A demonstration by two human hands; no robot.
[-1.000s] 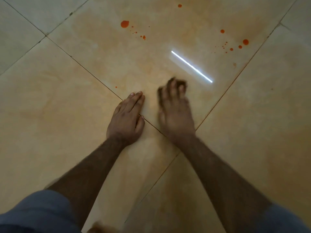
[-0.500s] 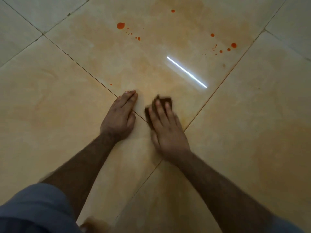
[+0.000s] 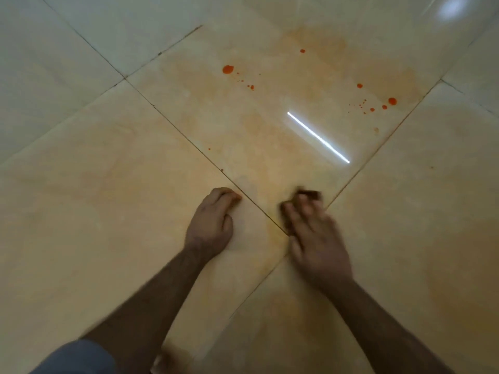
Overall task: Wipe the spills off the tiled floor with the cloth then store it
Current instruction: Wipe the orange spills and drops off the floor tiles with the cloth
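My right hand (image 3: 314, 236) lies flat, fingers spread, on a small dark cloth (image 3: 309, 195) and presses it to the tiled floor (image 3: 108, 211) near where four tiles meet; the hand is motion-blurred and only the cloth's far edge shows past the fingertips. My left hand (image 3: 212, 221) rests on the floor to the left with its fingers curled under, holding nothing. On the far tile lie red spill drops: a left cluster (image 3: 228, 69), a right cluster (image 3: 392, 101) and a lone drop (image 3: 302, 51). An orange smear covers that tile.
A tiny red speck (image 3: 209, 149) sits beside the grout line ahead of my left hand. A bright strip of reflected light (image 3: 318, 137) crosses the far tile. My blue-clothed knee (image 3: 75, 357) is at the bottom left.
My right hand with the cloth slid back toward me and to the right. My left hand's fingers curled under from flat. The view tilted up, showing more floor ahead.
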